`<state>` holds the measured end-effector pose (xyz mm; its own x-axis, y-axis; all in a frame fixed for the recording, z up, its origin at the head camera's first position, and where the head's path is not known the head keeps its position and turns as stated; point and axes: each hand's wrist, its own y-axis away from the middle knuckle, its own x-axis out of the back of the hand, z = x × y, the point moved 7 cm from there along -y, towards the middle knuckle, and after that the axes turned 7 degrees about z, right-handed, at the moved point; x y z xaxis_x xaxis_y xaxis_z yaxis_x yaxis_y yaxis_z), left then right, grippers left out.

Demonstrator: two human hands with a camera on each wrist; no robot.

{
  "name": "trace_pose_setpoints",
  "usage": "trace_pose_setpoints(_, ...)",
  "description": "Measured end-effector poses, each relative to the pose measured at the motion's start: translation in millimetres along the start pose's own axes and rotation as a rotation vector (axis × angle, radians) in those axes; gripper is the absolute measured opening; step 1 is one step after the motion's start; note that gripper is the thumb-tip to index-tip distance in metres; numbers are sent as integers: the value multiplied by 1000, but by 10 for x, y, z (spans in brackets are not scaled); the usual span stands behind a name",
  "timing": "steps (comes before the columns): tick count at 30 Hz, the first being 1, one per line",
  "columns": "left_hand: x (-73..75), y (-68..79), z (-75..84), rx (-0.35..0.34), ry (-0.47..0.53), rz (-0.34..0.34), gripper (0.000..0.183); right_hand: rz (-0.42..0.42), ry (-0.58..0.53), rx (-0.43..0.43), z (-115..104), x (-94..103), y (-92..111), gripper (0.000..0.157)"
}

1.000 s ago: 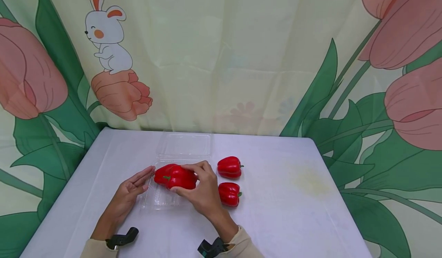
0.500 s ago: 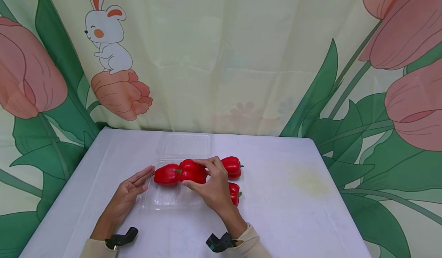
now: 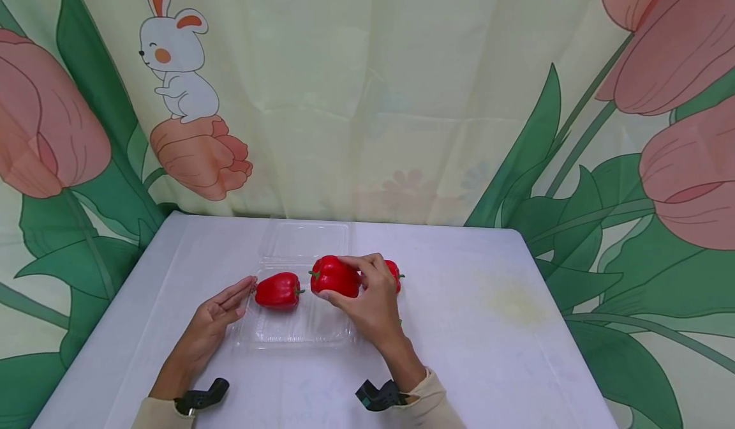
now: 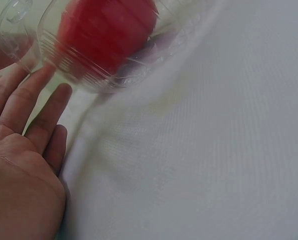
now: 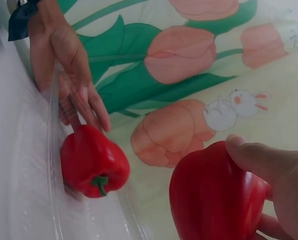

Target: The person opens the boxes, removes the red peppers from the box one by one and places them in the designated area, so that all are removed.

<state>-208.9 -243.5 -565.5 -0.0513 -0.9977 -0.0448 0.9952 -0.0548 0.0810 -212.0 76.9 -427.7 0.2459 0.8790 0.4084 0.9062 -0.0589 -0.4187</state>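
My right hand [image 3: 373,295] grips a red bell pepper [image 3: 333,277] between thumb and fingers, over the right part of a clear plastic clamshell box [image 3: 281,332]. That pepper's green stem points left in the head view. Another red bell pepper [image 3: 278,291] lies in the box at its left side, its stem toward the right. My left hand [image 3: 212,323] rests beside the box, straight fingertips touching its left wall, as the left wrist view also shows. A third red bell pepper [image 3: 393,274] shows past my right hand, mostly covered by it.
The box's clear lid [image 3: 307,240] lies folded open toward the back of the white-covered table [image 3: 471,327]. Behind the table hangs a curtain [image 3: 425,97] printed with tulips and a rabbit. A bit of green stem [image 3: 400,322] peeks out beside my right wrist.
My right hand has carried its bell pepper rightward and slightly back, away from the one in the box. It now covers more of the peppers at the right. My left hand stays in place.
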Motion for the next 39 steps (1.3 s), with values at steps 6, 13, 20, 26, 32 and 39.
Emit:
trace_pose_setpoints(6,-4,-1,-1,10,-9,2,64,20,14,9,44,88,-27,62)
trace_pose_setpoints(13,1,-9,-8,14,-7,4,65,42,17,10,105,186,-70,64)
trace_pose_setpoints(20,1,-9,-9,12,-3,1,64,59,24,21,175,301,-113,64)
trace_pose_setpoints(26,-2,-14,-15,10,-5,0,64,69,50,8,222,403,-142,66)
trace_pose_setpoints(32,-4,-17,-14,0,-2,-4,63,87,71,-19,285,499,-166,68)
trace_pose_setpoints(39,0,-8,-6,-26,10,-18,63,112,85,-31,378,587,-198,65)
